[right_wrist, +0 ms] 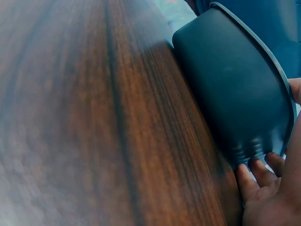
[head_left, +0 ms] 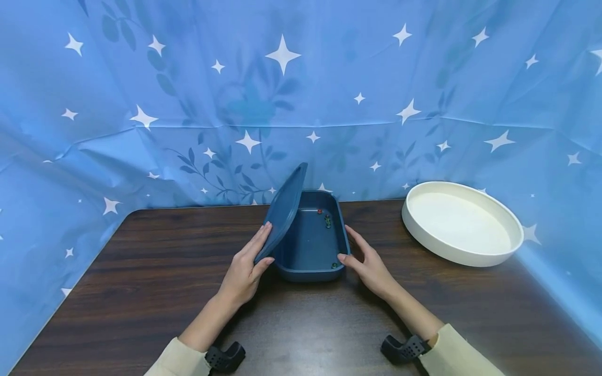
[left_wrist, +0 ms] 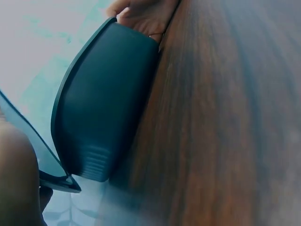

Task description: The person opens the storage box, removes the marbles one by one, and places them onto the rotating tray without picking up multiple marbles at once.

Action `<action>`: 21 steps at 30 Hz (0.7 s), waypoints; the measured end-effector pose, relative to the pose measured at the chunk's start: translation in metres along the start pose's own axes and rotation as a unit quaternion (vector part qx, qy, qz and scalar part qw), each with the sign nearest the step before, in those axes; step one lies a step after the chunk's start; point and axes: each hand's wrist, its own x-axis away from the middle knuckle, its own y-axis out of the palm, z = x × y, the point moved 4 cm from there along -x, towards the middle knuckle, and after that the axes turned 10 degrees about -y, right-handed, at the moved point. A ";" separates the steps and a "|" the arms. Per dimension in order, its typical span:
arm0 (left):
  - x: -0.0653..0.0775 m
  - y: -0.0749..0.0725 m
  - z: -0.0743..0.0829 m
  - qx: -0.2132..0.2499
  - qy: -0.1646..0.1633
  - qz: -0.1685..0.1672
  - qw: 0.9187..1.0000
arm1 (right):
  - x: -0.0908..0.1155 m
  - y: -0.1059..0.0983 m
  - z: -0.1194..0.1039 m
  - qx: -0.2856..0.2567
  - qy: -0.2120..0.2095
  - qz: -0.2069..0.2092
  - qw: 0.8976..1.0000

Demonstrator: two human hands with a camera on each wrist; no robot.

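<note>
A dark blue box (head_left: 308, 248) stands on the wooden table, its inside facing up. Several small marbles (head_left: 327, 221) in red and green tones lie in it, mostly toward the far right, with one by the near right corner. My left hand (head_left: 244, 271) grips the blue lid (head_left: 284, 209), which is tilted up along the box's left side. On the opposite side, my right hand (head_left: 369, 263) holds the box wall, thumb over the rim. The right wrist view shows the fingers (right_wrist: 261, 174) against the box's outer wall (right_wrist: 235, 84).
A round white tray (head_left: 463, 222) with a low rim sits at the table's back right. Behind the dark wooden table (head_left: 141, 271) hangs a blue curtain (head_left: 329, 78) with white stars. Each wrist wears a black band (head_left: 226, 357).
</note>
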 end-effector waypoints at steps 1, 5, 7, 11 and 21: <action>0.001 -0.001 -0.001 0.009 -0.004 0.005 1.000 | 0.000 0.000 0.000 -0.001 0.001 0.001 1.000; 0.003 -0.006 -0.006 0.047 -0.017 0.029 0.998 | -0.001 0.000 0.001 -0.009 -0.001 0.001 1.000; 0.004 -0.007 -0.008 0.061 -0.023 0.039 0.997 | -0.001 0.000 0.001 -0.012 -0.004 0.000 1.000; 0.007 -0.009 -0.012 0.068 -0.052 0.052 0.995 | 0.000 0.000 0.001 -0.013 -0.013 -0.002 1.000; 0.012 -0.014 -0.017 0.092 -0.163 0.053 0.981 | 0.000 0.001 0.000 -0.008 -0.012 -0.002 1.000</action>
